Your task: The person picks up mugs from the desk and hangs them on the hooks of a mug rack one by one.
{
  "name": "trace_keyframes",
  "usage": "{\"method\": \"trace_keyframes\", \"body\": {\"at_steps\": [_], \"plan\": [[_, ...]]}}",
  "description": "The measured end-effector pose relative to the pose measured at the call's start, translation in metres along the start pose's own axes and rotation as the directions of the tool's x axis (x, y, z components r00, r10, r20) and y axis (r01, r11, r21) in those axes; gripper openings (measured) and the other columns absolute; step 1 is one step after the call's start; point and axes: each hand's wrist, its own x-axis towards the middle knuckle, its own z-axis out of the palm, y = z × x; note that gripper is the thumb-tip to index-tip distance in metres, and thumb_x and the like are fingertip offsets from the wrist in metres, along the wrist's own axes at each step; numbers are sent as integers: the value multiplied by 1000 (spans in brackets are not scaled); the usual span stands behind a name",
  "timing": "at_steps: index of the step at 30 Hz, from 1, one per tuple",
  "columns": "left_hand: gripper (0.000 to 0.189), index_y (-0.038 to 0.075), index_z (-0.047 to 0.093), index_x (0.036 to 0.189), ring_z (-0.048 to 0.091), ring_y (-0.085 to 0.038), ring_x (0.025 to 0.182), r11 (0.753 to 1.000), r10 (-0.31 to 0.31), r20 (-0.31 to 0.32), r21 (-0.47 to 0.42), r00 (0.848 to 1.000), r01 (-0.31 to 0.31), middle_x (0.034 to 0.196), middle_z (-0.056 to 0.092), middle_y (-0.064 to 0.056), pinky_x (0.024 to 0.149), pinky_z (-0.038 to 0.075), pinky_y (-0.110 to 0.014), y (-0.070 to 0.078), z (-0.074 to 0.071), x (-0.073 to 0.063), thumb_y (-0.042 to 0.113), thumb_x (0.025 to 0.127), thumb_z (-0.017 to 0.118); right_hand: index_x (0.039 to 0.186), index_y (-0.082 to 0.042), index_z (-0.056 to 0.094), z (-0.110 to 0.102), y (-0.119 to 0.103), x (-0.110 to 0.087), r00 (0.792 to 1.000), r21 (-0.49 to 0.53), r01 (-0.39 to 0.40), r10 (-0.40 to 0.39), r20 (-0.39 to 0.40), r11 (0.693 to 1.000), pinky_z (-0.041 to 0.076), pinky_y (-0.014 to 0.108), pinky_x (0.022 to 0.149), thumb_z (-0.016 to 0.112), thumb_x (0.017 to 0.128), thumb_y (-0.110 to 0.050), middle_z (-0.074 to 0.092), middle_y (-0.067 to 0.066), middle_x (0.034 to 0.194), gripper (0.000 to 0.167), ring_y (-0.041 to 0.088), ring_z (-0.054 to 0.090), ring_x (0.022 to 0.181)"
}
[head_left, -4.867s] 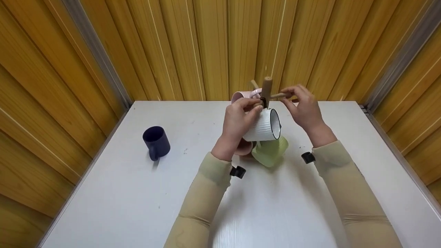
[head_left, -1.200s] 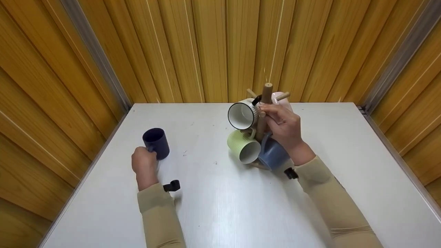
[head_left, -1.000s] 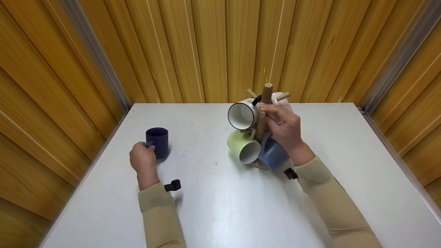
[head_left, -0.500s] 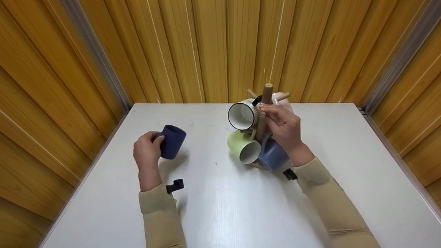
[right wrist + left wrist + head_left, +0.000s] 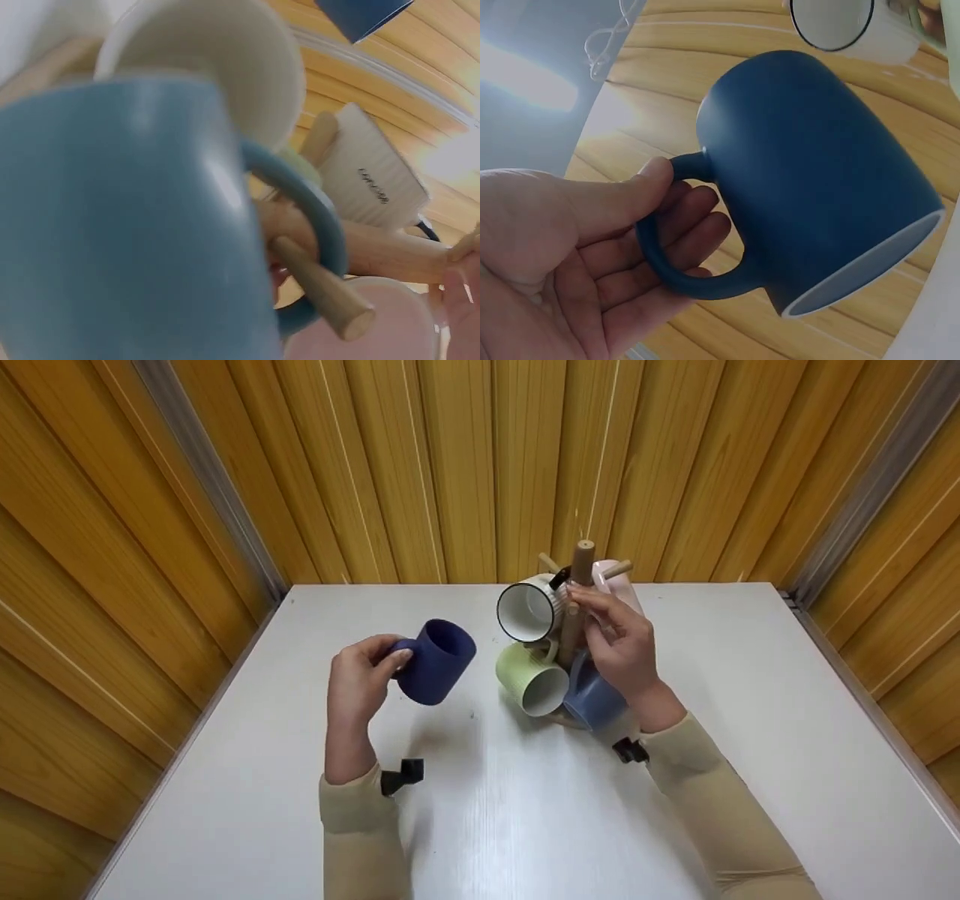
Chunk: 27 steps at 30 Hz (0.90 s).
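My left hand (image 5: 358, 679) pinches the handle of a dark blue mug (image 5: 439, 664), which is held above the table and tilted. In the left wrist view, the thumb of my left hand (image 5: 562, 247) lies over the mug's handle. My right hand (image 5: 624, 649) grips the wooden mug tree (image 5: 583, 561) near a front peg; its fingertips are partly hidden. On the tree hang a white mug with a dark rim (image 5: 526, 611), a light green mug (image 5: 529, 679), a lighter blue mug (image 5: 598, 699) and a pink mug (image 5: 621, 585), the last two partly behind my right hand.
The mug tree stands on a white table (image 5: 247, 810), right of its middle. A wood-plank wall (image 5: 450, 472) rises behind the table's back edge. Bare pegs (image 5: 618, 569) stick out near the tree's top.
The tree was turned, moving its mugs round. My left hand let go of the white mug, took the dark blue mug by its handle, lifted it and carried it right. My right hand kept its hold lately.
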Motion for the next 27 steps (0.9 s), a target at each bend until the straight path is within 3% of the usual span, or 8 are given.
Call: {"method": "trace_keyframes", "body": {"at_steps": [4,8,10,12,14,16,20,27], "plan": [[21,0,77,112,76,-28,94,996,90,77,-13,993,-89,106,78,-17,85,64,-41,11,11,-7,8,93,75,116,10,64,8,-19,-10,983,-78,171,-175,-57,982,48,32,113,73,90,-1,66,27,123,30,24,62,125],[18,1,78,109,75,-24,90,982,181,173,17,968,-187,102,78,-15,84,64,-41,21,20,-15,7,92,76,127,4,60,13,-39,-24,945,-64,243,-221,240,968,44,33,114,84,87,-30,56,26,134,58,33,55,129],[17,2,78,108,74,-22,89,972,221,237,25,946,-234,101,78,-13,84,64,-40,25,25,-19,8,92,76,140,-3,55,12,-47,-32,887,-87,170,-114,448,982,46,36,113,89,82,-33,48,25,148,74,35,51,136],[16,3,79,108,73,-21,89,960,260,306,17,916,-279,101,79,-11,85,63,-40,29,30,-22,9,93,75,150,-13,47,11,-52,-39,801,-153,95,16,598,984,49,40,112,91,78,-35,36,20,160,88,34,44,144],[16,4,79,108,74,-21,90,945,306,370,-5,877,-327,102,79,-11,85,63,-40,32,34,-25,10,93,75,155,-20,41,10,-55,-45,731,-192,36,105,674,981,52,46,109,93,76,-33,31,16,164,95,34,40,147],[16,4,79,108,74,-20,91,930,346,416,-30,841,-367,102,79,-10,85,63,-39,35,38,-27,10,94,75,155,-21,41,9,-56,-48,694,-194,2,138,707,981,53,50,106,94,76,-29,35,14,161,95,33,43,145],[17,5,79,108,75,-20,94,911,392,447,-68,804,-406,103,79,-9,84,62,-33,38,47,-30,12,93,75,148,-17,50,3,-54,-52,710,-152,1,107,696,988,55,45,103,96,72,-25,50,12,147,89,28,53,135],[32,3,77,117,75,-24,109,889,457,382,-163,804,-428,114,78,-12,95,61,-35,40,60,-31,18,89,81,140,-8,55,-18,-52,-49,780,-82,14,41,624,997,45,22,110,98,68,-18,54,15,141,85,25,55,130]]}}
